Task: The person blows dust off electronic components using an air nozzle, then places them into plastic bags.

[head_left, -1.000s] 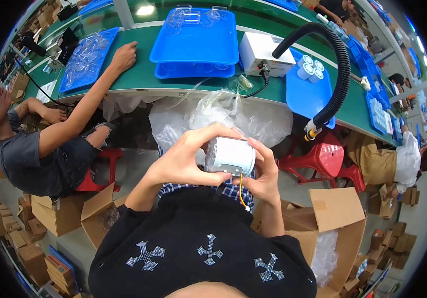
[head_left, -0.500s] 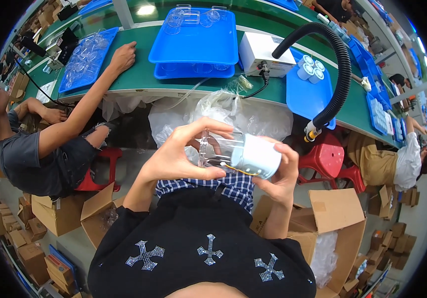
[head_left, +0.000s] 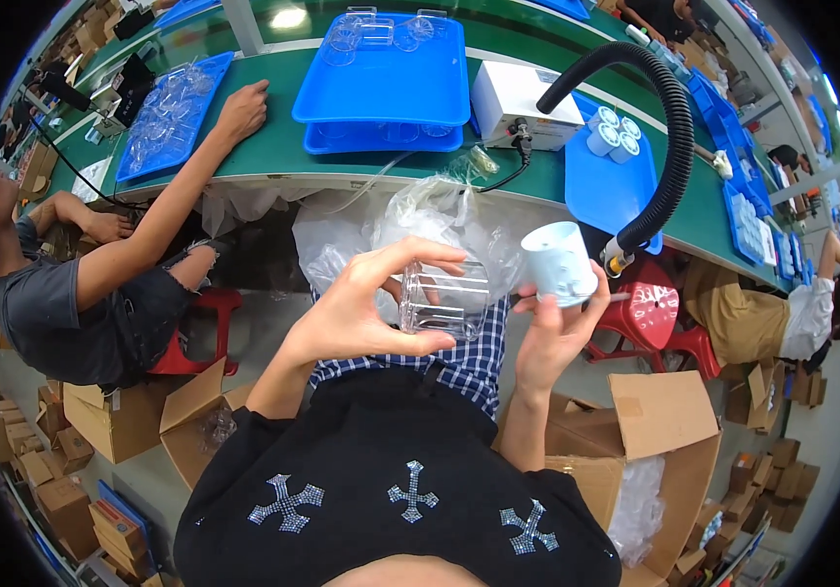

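Note:
My left hand (head_left: 366, 298) is closed round a clear plastic cup (head_left: 449, 298) with a handle, lying sideways between thumb and fingers. Its mouth faces my right hand. In my right hand (head_left: 562, 333) is a pale blue cylinder (head_left: 559, 262), gripped near its lower end by thumb and fingers and tilted to the left. A gap separates the cylinder from the clear cup. Both are held above my lap, in front of the workbench.
The green workbench (head_left: 273, 147) carries stacked blue trays (head_left: 381, 88) with clear cups, a white box (head_left: 528, 103) with a black flexible hose (head_left: 679, 127), and a blue tray (head_left: 596, 191) with pale blue cylinders. A co-worker's hand (head_left: 244, 110) rests at left. Cardboard boxes (head_left: 664, 416) stand beside me.
The pale blue cylinder has come out of the clear cup. My right hand has moved it right and turned it more upright, while my left hand still holds the cup.

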The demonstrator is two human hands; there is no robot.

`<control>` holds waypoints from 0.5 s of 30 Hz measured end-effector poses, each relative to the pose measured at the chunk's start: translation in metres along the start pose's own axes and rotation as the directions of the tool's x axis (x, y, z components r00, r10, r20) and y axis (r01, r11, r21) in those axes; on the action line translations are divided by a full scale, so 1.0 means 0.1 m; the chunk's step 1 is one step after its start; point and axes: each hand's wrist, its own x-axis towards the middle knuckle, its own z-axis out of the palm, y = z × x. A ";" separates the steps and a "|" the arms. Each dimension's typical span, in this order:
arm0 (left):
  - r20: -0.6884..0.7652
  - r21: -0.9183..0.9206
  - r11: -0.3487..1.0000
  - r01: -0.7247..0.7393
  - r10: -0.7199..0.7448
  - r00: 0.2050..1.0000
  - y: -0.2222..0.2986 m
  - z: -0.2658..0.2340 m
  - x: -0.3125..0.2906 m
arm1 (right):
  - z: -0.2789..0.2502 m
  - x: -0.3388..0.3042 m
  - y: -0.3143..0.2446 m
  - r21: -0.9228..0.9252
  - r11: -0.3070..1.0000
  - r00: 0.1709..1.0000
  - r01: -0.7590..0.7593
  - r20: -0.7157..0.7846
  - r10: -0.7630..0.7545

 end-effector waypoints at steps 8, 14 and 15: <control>0.015 -0.002 1.000 -0.028 0.028 0.999 -0.06 0.05 -0.01 | -0.08 -0.17 -0.07 0.636 0.608 0.871 -0.476 0.437 0.224; 0.023 -0.032 0.999 0.007 -0.006 1.000 -0.08 0.09 -0.03 | -0.04 -0.26 0.00 0.705 0.458 0.841 -0.542 0.460 0.286; 0.031 -0.033 0.999 0.017 -0.016 0.999 -0.09 0.09 -0.03 | -0.03 -0.27 0.01 0.729 0.394 0.827 -0.560 0.472 0.304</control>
